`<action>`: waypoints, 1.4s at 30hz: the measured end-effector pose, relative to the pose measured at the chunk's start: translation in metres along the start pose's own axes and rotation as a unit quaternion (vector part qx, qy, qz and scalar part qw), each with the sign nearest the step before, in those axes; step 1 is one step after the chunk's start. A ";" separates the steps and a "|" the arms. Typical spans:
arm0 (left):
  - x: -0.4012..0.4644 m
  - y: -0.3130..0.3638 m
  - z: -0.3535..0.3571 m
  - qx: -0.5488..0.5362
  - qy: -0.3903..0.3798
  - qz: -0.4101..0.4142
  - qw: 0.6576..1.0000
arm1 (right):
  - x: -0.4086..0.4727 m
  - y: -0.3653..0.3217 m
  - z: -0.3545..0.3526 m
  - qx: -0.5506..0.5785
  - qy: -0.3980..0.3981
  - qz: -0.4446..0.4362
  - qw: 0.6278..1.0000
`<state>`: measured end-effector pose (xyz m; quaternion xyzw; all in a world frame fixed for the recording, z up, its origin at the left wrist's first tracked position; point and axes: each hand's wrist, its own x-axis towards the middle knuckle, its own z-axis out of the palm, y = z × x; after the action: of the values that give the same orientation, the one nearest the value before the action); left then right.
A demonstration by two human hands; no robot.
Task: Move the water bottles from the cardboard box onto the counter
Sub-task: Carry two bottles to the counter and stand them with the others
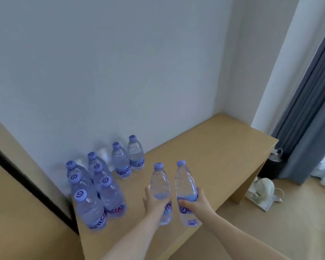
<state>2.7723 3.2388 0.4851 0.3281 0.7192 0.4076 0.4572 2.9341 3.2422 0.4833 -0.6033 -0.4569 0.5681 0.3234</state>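
Gripping one clear plastic water bottle each, both hands reach out over the near edge of the wooden counter (214,147). The left hand (154,201) has its fingers curled round the waist of the left bottle (160,186), covering part of the purple label. The right hand (197,201) wraps the right bottle (186,184) at about the same height, thumb across the front of the label. Both held bottles stand nearly upright, close beside each other without touching, each with a pale purple cap and ribbed see-through shoulders; whether their bases rest on the counter cannot be told.

More bottles of the same kind already stand on the counter. A tight cluster of six (94,192) sits at the left end, close to the wall (120,62), with white swirl marks showing on the cap tops. A pair (128,160) stands farther back against the wall, touching side by side, their purple labels facing forward.

Beyond the right end of the counter, a grey curtain (308,109) hangs down to the floor, and a pale object with a cord (265,186) lies on the floor beside the counter's leg.
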 end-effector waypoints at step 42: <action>0.124 0.017 -0.042 -0.105 0.249 0.139 0.953 | 0.193 -0.081 0.110 -0.080 -0.267 -0.160 0.947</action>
<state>2.6899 3.3398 0.4622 0.2632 0.7109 0.6086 0.2344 2.7991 3.4355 0.4654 -0.3723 -0.6610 0.6108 0.2267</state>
